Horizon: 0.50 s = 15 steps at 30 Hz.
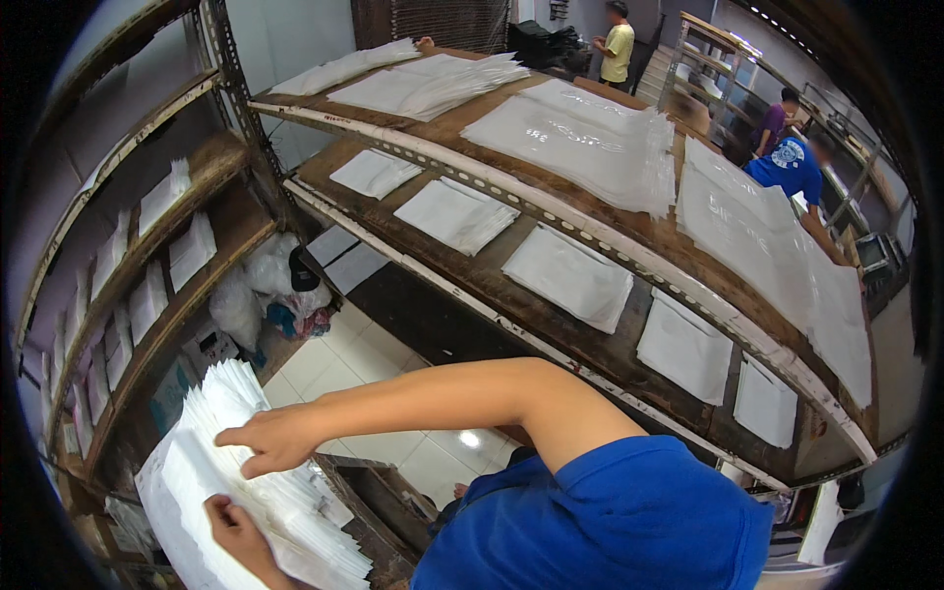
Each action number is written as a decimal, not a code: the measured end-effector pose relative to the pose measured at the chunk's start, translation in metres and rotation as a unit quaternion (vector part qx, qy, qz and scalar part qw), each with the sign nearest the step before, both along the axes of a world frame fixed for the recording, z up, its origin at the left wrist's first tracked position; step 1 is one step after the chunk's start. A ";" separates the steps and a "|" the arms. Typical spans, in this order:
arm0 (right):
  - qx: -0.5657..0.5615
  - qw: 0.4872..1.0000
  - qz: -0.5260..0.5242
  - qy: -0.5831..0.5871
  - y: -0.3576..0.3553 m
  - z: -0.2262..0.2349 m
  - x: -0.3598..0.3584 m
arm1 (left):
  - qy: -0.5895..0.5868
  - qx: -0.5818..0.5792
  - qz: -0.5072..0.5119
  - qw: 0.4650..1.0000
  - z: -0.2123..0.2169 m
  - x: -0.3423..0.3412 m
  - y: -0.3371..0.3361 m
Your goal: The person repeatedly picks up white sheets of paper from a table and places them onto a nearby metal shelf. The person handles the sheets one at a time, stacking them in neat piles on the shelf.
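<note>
A thick stack of thin white plastic sheets, perhaps bags, lies at the lower left, its right-hand edges fanned into many layers. My right hand reaches across from the right and rests over the top of this stack, index finger stretched out and apart from the thumb. Nearer to me, my left hand is on the same stack with its fingers curled in. Whatever those fingers may pinch is hidden. Beneath the fanned edges is a dark, worn wooden surface.
Beyond my arm, a two-level metal-framed rack carries several flat piles of white plastic. More piles stand on the left shelves. Clear bundles sit by the tiled floor. People work behind the rack, one in a yellow shirt.
</note>
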State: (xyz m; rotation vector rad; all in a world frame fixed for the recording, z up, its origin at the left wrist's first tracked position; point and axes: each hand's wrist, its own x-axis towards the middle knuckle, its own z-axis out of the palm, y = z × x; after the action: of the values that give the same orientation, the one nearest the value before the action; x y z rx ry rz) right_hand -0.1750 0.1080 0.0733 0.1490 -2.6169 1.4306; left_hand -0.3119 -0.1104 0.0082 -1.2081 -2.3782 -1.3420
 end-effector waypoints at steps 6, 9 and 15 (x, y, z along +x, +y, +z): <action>0.161 0.986 -0.017 -0.028 0.013 0.041 0.007 | 0.007 0.020 -0.111 0.994 0.048 0.126 0.068; 0.239 0.968 -0.071 -0.032 0.033 0.061 0.056 | 0.027 0.089 -0.162 0.982 0.061 0.175 0.097; 0.258 0.948 -0.182 -0.033 0.069 0.181 0.200 | -0.010 0.349 -0.263 0.899 0.052 0.234 0.081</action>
State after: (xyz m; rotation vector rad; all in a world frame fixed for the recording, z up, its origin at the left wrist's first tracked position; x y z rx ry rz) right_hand 0.0250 0.1769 0.2541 -0.3144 -2.8155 0.6297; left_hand -0.0776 -0.0292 0.0600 -1.6093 -1.3497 -2.1016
